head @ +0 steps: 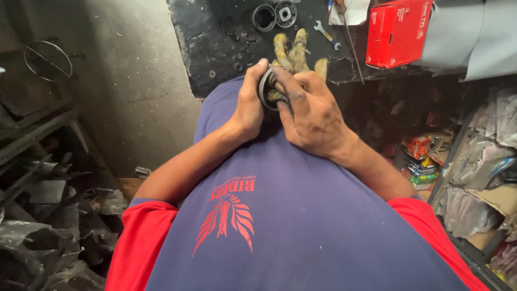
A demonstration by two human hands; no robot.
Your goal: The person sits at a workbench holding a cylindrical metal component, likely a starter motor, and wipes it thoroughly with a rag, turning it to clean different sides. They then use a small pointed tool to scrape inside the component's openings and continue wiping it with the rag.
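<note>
My left hand (249, 102) and my right hand (309, 110) meet close in front of my chest, over a purple shirt with red sleeves. Together they grip a dark round ring (265, 86), like a seal or bearing, and a dirty yellowish work glove (293, 51) whose fingers stick up past my knuckles. My left thumb presses on the ring's edge. My right fingers, smeared with black grease, wrap over the ring and the glove. Most of the ring is hidden by my fingers.
A black greasy workbench (215, 37) lies ahead with a round bearing and ring (274, 15), a small spanner (327, 33) and loose nuts. A red box (397, 32) stands at its right. Shelves of packaged parts (474, 161) are on the right, scrap metal (48, 205) on the left.
</note>
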